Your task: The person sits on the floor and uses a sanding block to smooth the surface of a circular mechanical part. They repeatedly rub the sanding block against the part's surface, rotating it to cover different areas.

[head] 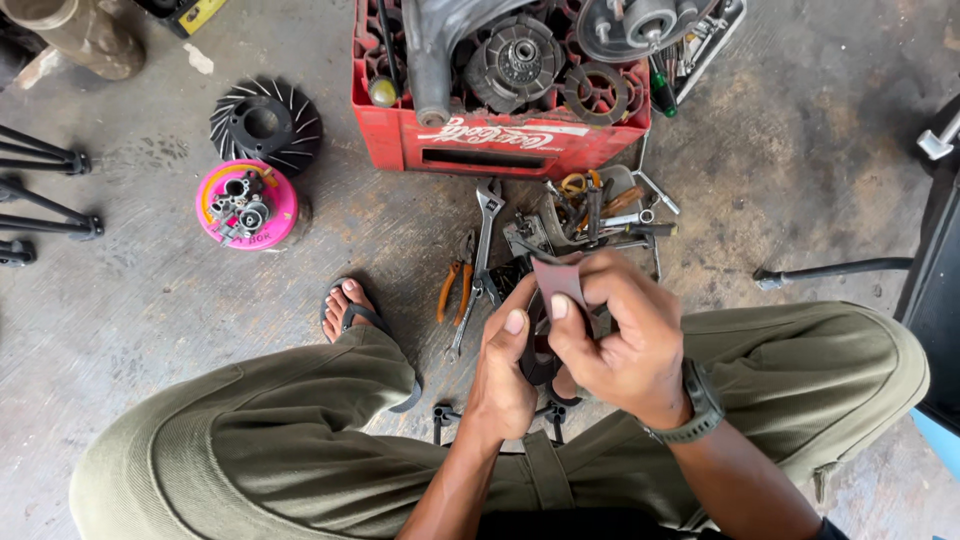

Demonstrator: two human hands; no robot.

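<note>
Left hand grips a dark part; right hand pinches reddish sandpaper on it

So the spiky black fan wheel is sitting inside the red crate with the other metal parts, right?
Not quite. The black fan wheel lies on the concrete floor, to the left of the red crate, just above the pink round lid. The crate does hold other metal parts. The head view shows it.
</note>
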